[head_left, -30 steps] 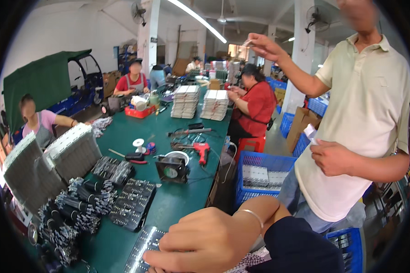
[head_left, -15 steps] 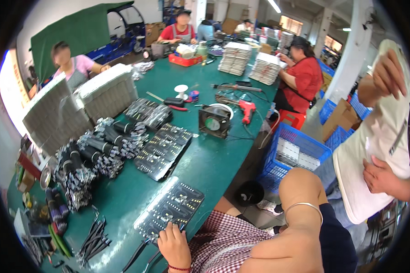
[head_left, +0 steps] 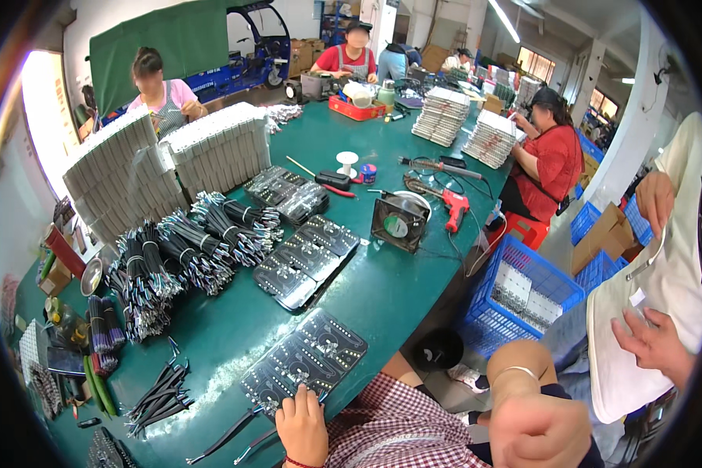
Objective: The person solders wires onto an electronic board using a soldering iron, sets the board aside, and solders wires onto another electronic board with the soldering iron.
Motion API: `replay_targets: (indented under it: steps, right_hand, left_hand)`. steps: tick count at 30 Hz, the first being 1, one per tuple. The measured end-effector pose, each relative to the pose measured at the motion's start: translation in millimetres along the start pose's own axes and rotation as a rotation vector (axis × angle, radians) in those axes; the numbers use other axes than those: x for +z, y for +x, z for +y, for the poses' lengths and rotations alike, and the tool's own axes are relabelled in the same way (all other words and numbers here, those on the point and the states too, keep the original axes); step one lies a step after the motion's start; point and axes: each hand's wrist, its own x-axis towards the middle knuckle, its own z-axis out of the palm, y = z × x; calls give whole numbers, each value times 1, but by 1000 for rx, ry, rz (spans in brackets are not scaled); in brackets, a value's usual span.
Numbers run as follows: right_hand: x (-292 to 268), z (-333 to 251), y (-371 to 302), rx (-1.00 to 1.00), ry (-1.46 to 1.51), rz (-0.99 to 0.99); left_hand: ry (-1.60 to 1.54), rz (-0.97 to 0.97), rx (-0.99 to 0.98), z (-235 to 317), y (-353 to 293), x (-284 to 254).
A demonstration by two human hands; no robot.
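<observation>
My left hand (head_left: 302, 427) is at the near edge of a black circuit board panel (head_left: 308, 355) dotted with small pale parts. Its bunched fingers press on the lower corner of the panel. Two black cable leads (head_left: 230, 435) come out beside that hand and lie on the table. My right hand (head_left: 540, 427) is raised close in front of me at the lower edge, away from the table, below a wrist with a silver bracelet. It is blurred, so its fingers and anything in them cannot be made out.
Stacked circuit panels (head_left: 308, 261), bundled black cables (head_left: 183, 249) and loose cables (head_left: 160, 398) lie on the green table (head_left: 390, 300). Beyond are a small fan (head_left: 398, 222) and a red glue gun (head_left: 455, 207). A blue crate (head_left: 483, 308) and a standing person (head_left: 639, 312) are at right.
The view has shifted, so the table scene sits further right. My right hand has moved right and appears more plainly. My left hand stays on the panel. The standing person's upper hand has come down.
</observation>
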Motion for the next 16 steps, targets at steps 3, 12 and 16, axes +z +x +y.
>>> replay_targets:
  steps: [3,12,16]
  right_hand:
    - [-20,-16,-11,171,48,-175]
    - [-2,-45,-126,1282,-61,-804]
    - [7,-78,-184,1560,-66,-793]
  left_hand:
    - [12,-50,19,1,-2,-2]
    - [-39,-85,-27,-3,-14,0]
    - [-63,-129,-110,-6,-22,8]
